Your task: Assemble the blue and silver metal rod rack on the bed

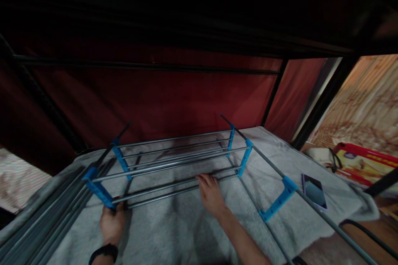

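In the head view, the rack [174, 163] at lower centre looks light, its rods [155, 190] stiff, probably slippery; blue brackets [101, 190] should hold best. Left hand [112, 223] grips the lower-left one; right hand [211, 194] touches a low rod, closure unclear. Long axis: left to right, rising rightward

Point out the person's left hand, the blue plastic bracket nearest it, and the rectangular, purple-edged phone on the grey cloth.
Left hand [112, 222]: head view, on the back of the hand.
Blue plastic bracket [101, 192]: head view, midway along its sloping bar.
Purple-edged rectangular phone [314, 191]: head view, on its upward face.
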`<action>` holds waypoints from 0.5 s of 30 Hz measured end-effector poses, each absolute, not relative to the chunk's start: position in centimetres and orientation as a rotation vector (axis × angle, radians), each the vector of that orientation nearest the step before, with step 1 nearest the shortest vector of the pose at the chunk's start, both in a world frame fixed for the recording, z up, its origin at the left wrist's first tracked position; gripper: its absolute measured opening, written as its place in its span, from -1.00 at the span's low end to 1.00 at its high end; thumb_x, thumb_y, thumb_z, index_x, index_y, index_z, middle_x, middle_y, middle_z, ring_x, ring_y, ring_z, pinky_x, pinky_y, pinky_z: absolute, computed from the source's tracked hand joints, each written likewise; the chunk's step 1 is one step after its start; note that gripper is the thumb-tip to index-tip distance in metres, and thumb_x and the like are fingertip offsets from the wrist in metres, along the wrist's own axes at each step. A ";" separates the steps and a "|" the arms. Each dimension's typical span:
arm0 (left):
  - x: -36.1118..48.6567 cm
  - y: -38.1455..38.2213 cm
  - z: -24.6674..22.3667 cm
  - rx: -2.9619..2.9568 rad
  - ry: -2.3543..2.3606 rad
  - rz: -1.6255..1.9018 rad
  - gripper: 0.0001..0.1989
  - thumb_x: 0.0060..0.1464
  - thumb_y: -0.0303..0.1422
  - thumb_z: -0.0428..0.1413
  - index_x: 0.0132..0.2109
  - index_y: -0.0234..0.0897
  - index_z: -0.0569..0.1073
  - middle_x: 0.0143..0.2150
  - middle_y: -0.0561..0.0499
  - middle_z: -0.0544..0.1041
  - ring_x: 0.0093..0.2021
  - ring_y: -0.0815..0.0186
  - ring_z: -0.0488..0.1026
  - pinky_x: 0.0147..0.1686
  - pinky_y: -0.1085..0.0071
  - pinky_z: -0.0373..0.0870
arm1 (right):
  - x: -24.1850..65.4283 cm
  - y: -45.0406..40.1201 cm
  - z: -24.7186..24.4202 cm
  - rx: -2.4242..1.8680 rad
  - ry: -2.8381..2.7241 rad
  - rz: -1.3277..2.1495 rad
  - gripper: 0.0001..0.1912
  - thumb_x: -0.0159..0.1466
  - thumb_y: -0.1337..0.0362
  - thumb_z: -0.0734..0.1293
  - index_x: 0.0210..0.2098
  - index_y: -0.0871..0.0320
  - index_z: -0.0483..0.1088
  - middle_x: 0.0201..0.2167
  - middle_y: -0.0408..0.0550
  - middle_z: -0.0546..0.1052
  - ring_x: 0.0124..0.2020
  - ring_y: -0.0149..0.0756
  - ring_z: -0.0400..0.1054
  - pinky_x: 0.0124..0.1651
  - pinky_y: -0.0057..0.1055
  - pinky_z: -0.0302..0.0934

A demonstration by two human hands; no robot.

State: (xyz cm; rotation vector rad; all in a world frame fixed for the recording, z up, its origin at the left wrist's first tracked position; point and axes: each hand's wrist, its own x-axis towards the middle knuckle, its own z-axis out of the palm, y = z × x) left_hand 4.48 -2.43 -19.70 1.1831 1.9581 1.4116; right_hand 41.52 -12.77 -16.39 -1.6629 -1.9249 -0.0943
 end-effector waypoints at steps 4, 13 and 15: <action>4.7 -2.5 -20.1 1.217 1.996 1.413 -0.74 -0.03 -0.16 0.15 -0.19 -0.14 0.39 -0.35 0.00 0.46 -0.28 0.11 0.42 -0.25 0.19 0.39 | 46.6 -16.9 -21.4 -1.798 -1.492 -0.171 -0.45 0.36 0.46 0.06 0.27 0.12 0.34 0.20 0.17 0.45 0.25 -0.12 0.34 0.25 -0.11 0.34; 5.5 -3.4 -18.4 1.291 2.145 1.219 -0.67 0.10 -0.12 0.08 -0.07 -0.19 0.33 -0.33 0.00 0.37 -0.31 0.13 0.38 -0.23 0.14 0.44 | 54.5 -20.0 -28.0 -1.960 -1.313 -0.321 -0.58 0.35 0.28 0.10 -0.02 0.16 0.55 0.00 0.15 0.58 0.04 -0.09 0.49 0.10 -0.14 0.42; 5.5 -3.3 -18.2 1.348 2.158 1.239 -0.60 0.10 -0.09 0.06 -0.01 -0.23 0.35 -0.26 -0.08 0.41 -0.23 0.04 0.44 -0.15 0.05 0.48 | 53.7 -20.6 -28.8 -1.986 -1.377 -0.350 -0.56 0.40 0.27 0.09 0.04 0.17 0.54 0.06 0.17 0.57 0.09 -0.08 0.47 0.14 -0.13 0.39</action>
